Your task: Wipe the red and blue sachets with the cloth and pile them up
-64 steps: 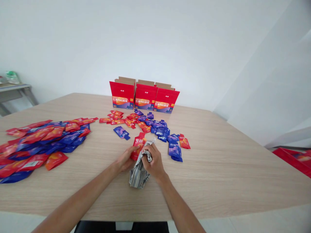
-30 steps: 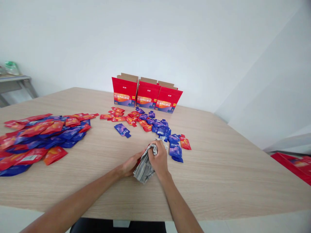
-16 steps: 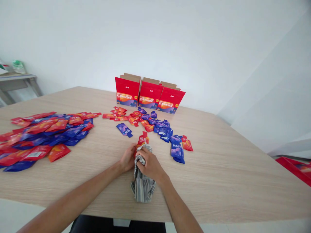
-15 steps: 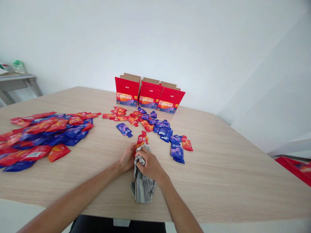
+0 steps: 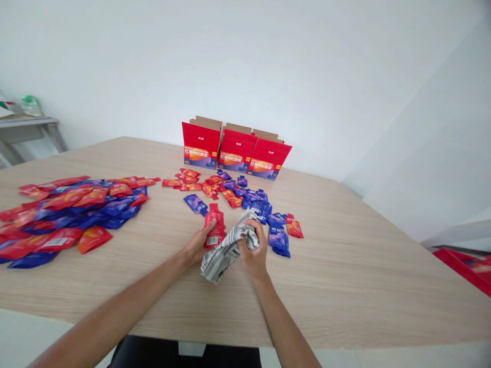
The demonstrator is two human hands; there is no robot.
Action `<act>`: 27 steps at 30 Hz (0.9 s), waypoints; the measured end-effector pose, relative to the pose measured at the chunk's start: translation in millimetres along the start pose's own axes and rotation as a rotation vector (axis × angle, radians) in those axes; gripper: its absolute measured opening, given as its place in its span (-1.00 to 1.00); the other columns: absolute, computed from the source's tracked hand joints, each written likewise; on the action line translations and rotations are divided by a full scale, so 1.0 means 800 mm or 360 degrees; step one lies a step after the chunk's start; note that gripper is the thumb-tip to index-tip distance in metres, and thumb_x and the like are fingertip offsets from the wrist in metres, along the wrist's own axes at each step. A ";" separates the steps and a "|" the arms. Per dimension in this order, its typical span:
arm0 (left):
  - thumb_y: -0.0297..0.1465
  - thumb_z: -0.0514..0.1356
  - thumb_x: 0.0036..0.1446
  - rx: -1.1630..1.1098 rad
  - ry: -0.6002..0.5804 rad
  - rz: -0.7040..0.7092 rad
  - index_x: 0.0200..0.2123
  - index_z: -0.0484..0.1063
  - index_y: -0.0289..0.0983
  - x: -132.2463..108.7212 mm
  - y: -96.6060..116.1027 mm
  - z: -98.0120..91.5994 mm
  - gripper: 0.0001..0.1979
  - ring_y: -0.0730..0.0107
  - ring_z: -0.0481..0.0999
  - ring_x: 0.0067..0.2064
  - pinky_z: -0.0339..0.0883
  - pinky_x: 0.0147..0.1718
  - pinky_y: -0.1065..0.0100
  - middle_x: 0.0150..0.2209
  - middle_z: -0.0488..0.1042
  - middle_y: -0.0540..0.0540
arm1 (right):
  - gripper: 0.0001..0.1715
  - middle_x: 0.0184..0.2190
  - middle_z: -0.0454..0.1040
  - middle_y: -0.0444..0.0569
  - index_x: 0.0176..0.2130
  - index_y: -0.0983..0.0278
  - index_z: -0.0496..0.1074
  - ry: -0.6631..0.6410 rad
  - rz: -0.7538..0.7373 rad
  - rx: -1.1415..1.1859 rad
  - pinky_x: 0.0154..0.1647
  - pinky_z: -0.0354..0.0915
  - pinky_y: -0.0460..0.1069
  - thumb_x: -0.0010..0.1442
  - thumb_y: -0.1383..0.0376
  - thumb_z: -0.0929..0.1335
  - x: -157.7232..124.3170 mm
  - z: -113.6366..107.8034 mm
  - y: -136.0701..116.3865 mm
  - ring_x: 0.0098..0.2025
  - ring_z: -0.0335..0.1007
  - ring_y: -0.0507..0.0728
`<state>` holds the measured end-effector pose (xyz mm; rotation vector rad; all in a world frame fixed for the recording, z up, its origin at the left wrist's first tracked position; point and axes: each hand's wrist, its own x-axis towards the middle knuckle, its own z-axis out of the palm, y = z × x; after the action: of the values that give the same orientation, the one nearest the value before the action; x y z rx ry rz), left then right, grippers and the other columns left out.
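My left hand (image 5: 198, 243) grips a red pouch (image 5: 215, 229) by its left side, with the barcode side showing and the narrow neck pointing away from me. In my right hand (image 5: 255, 254) is a bunched grey striped cloth (image 5: 224, 258), which hangs down toward the left beside the pouch. A blue pouch (image 5: 195, 204) lies flat on the table just beyond the held one. Farther off are scattered red pouches (image 5: 209, 189) and blue pouches (image 5: 259, 207). On the right another blue pouch (image 5: 279, 239) lies near a red one.
A large heap of red and blue pouches (image 5: 76, 214) covers the table's left side. Three open red boxes (image 5: 236, 151) stand at the back by the wall. A red box edge (image 5: 460, 268) shows at far right. A small side table (image 5: 30, 121) stands far left.
The red pouch has been turned from its front to its barcode side. My right hand has moved right with the cloth, lifting it off the pouch.
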<state>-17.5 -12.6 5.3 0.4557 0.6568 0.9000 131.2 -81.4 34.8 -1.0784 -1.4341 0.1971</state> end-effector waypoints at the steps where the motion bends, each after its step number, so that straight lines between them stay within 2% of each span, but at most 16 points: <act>1: -0.29 0.19 0.27 -0.0026 -0.0038 -0.0003 -0.22 0.48 -0.34 -0.002 -0.001 0.003 -0.79 0.33 0.58 -0.40 0.49 -0.32 0.34 -0.40 0.56 -0.13 | -0.82 -0.23 0.42 0.01 -0.12 0.22 0.36 -0.0090 -0.0046 0.0011 -0.11 0.34 0.05 0.26 0.25 0.28 -0.001 0.002 0.000 -0.16 0.40 0.16; 3: -0.30 0.10 0.32 -0.0057 -0.0104 -0.0034 -0.20 0.50 -0.36 -0.005 -0.004 0.008 -0.74 0.30 0.59 -0.35 0.48 -0.27 0.35 -0.39 0.57 -0.15 | -0.82 -0.21 0.42 0.02 -0.15 0.21 0.41 -0.0314 -0.0160 0.0019 -0.07 0.33 0.07 0.28 0.28 0.25 -0.005 0.010 0.002 -0.12 0.39 0.18; 5: -0.30 0.05 0.34 -0.0053 -0.0122 -0.0153 -0.26 0.52 -0.37 -0.009 -0.011 0.010 -0.69 0.28 0.59 -0.36 0.47 -0.28 0.36 -0.43 0.56 -0.14 | -0.75 -0.15 0.42 0.03 -0.14 0.20 0.44 -0.0484 -0.0254 -0.0020 0.02 0.29 0.10 0.25 0.37 0.23 -0.010 0.020 0.006 -0.03 0.36 0.19; 8: -0.33 0.04 0.33 -0.0021 -0.0103 -0.0325 -0.28 0.53 -0.37 -0.013 -0.021 0.013 -0.68 0.23 0.60 -0.33 0.46 -0.27 0.35 -0.45 0.56 -0.14 | -0.68 -0.15 0.40 0.04 -0.12 0.21 0.43 -0.0553 -0.0235 -0.0081 0.04 0.27 0.11 0.16 0.43 0.23 -0.017 0.032 0.008 -0.03 0.34 0.20; 12: -0.30 0.09 0.30 -0.0044 -0.0105 -0.0295 -0.21 0.55 -0.34 -0.017 -0.024 0.018 -0.72 0.20 0.61 -0.27 0.46 -0.23 0.33 -0.43 0.58 -0.14 | -0.72 -0.14 0.38 0.05 -0.13 0.24 0.38 -0.0572 -0.0205 -0.0124 0.04 0.26 0.11 0.11 0.38 0.32 -0.018 0.036 0.007 -0.03 0.31 0.22; 17: -0.19 0.12 0.29 -0.0008 -0.0211 -0.0322 -0.16 0.56 -0.37 -0.023 -0.021 0.022 -0.63 0.19 0.61 -0.28 0.45 -0.21 0.30 -0.36 0.62 -0.18 | -0.80 -0.15 0.35 0.04 -0.15 0.24 0.33 -0.0434 -0.0161 -0.0096 0.01 0.26 0.08 0.20 0.42 0.25 -0.012 0.031 0.013 -0.05 0.31 0.18; 23: -0.24 0.10 0.31 0.0239 -0.0360 -0.0385 -0.11 0.58 -0.35 -0.025 -0.038 0.017 -0.65 0.24 0.59 -0.35 0.42 -0.28 0.31 -0.32 0.64 -0.18 | -0.91 -0.26 0.31 -0.03 -0.19 0.21 0.29 -0.0014 -0.0025 -0.0220 -0.10 0.26 0.05 0.31 0.35 0.21 0.001 0.013 0.017 -0.17 0.28 0.15; 25: -0.25 0.09 0.31 0.0280 -0.0351 -0.0401 -0.10 0.58 -0.34 -0.023 -0.044 0.015 -0.65 0.21 0.58 -0.37 0.41 -0.29 0.28 -0.36 0.64 -0.18 | -0.92 -0.27 0.31 -0.04 -0.21 0.21 0.28 0.0025 0.0007 -0.0222 -0.11 0.25 0.04 0.32 0.35 0.21 0.003 0.011 0.016 -0.18 0.28 0.15; 27: -0.21 0.07 0.32 0.0224 -0.0324 -0.0432 -0.09 0.57 -0.35 -0.022 -0.044 0.014 -0.61 0.17 0.60 -0.35 0.42 -0.26 0.25 -0.37 0.63 -0.19 | -0.93 -0.26 0.31 -0.04 -0.22 0.22 0.29 -0.0055 -0.0010 -0.0191 -0.09 0.26 0.04 0.31 0.36 0.23 0.002 0.013 0.016 -0.17 0.28 0.14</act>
<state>2.5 -47.5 -2.3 0.5614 0.5802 0.5447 129.0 -68.1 24.9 -1.1732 -1.4956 0.1269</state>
